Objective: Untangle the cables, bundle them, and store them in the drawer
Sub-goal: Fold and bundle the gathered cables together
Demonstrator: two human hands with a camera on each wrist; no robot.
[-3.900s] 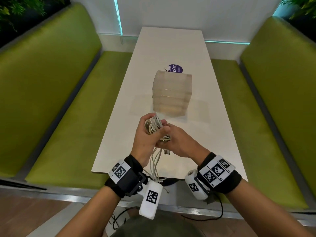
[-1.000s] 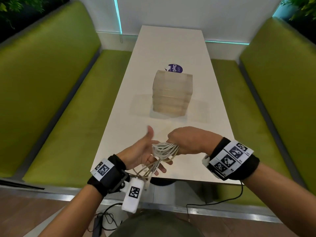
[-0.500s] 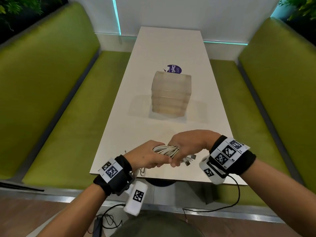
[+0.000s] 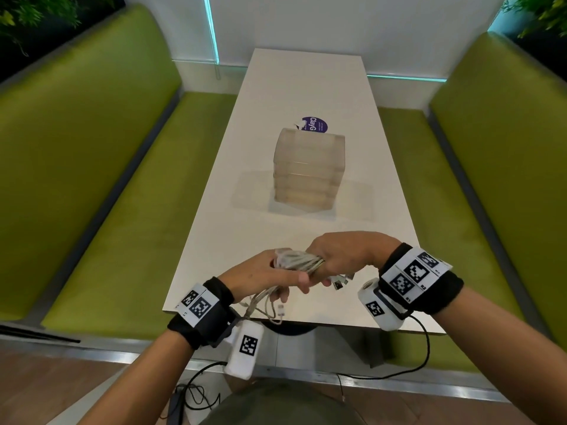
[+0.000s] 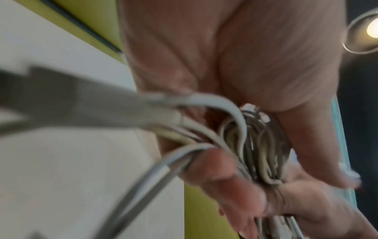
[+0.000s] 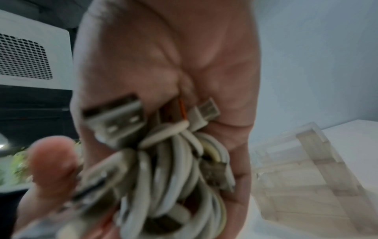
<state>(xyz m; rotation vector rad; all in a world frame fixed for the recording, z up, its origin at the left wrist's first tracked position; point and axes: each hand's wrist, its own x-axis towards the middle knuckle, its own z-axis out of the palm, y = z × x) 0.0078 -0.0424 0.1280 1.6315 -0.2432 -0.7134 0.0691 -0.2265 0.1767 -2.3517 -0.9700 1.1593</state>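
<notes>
A coil of white cables [image 4: 299,261] hangs between both hands above the near end of the white table [image 4: 239,228]. My left hand [image 4: 264,276] grips its left side, and loose ends dangle below it toward the table edge. My right hand [image 4: 343,256] grips the right side, fingers curled round the strands; USB plugs [image 4: 340,282] poke out beneath it. Up close, the cables [image 5: 255,145] pass through my left fingers, and the coil [image 6: 174,169] with a USB plug [image 6: 118,119] fills my right palm. The translucent drawer unit [image 4: 308,170] stands mid-table, its drawers pushed in.
A purple round sticker [image 4: 314,125] lies behind the drawer unit. Green benches [image 4: 101,179] flank the table on both sides. Black wires [image 4: 196,394] trail on the floor below my wrists.
Over the last second my left hand has closed round the coil, which has been turned level. Both hands have stayed low near the table's front edge.
</notes>
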